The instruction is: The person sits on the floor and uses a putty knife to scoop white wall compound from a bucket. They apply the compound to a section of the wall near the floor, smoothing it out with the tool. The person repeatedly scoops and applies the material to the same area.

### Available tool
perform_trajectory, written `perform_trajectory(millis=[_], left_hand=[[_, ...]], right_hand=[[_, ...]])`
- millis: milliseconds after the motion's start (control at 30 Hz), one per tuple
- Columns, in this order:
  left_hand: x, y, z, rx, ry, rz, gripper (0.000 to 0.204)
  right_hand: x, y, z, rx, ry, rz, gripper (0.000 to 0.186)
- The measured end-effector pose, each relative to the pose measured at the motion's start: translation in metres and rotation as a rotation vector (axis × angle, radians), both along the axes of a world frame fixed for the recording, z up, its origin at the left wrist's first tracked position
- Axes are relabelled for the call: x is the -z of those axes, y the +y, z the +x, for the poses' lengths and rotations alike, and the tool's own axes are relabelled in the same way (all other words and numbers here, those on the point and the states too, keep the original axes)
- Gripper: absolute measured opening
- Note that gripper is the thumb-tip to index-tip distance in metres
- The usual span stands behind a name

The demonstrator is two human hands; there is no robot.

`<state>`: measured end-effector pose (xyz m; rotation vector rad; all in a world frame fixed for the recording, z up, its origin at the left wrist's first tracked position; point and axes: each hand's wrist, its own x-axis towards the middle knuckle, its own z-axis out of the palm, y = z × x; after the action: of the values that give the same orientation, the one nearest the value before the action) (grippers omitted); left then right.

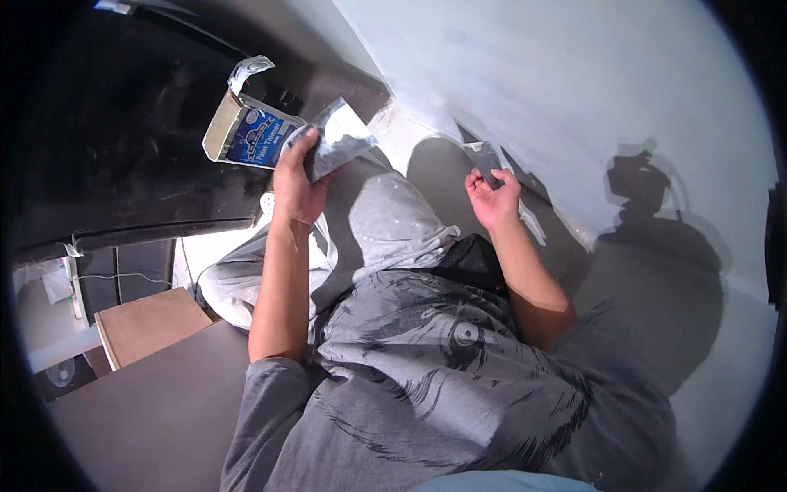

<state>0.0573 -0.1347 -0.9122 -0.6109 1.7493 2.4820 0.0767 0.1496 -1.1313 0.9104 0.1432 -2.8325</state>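
Observation:
My left hand (pixel 299 180) grips a broad flat metal plate (pixel 343 143) with a shiny silver face and a grey-smeared lower edge. It is held above my knee, next to a cut-open rectangular can (pixel 262 138) with a blue label and a curled-back metal flap. To the right, close to the white wall, my right hand (pixel 494 201) is closed on a small putty knife (pixel 484 157). The knife's grey blade points away from me. My palm is turned up and covers most of the handle.
A pale wall (pixel 623 90) rises on the right and bears my shadow. Black glossy panels (pixel 123 123) stand on the left. At lower left are a brown wooden board (pixel 152 322), a thin cable and a grey surface (pixel 156 402). My bent legs (pixel 385 213) fill the middle.

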Motion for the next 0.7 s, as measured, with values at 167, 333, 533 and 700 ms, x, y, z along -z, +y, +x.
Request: perform_trajectory(millis=[167, 333, 533, 700], left_hand=[[-0.009, 0.026, 0.033, 0.003, -0.060, 0.017, 0.030], [-0.018, 0.032, 0.033, -0.052, 0.008, 0.211, 0.030], [-0.040, -0.018, 0.017, 0.039, 0.162, 0.369, 0.032], [-0.061, -0.093, -0.036, 0.007, 0.281, 0.295, 0.036]], right_hand=[[-0.080, -0.018, 0.006, -0.120, 0.429, 0.894, 0.035], [-0.174, -0.076, 0.004, -0.006, 1.043, 1.469, 0.041], [-0.219, -0.109, -0.060, -0.319, 1.327, 1.929, 0.070], [-0.231, -0.147, -0.097, -0.376, 1.112, 1.685, 0.049]])
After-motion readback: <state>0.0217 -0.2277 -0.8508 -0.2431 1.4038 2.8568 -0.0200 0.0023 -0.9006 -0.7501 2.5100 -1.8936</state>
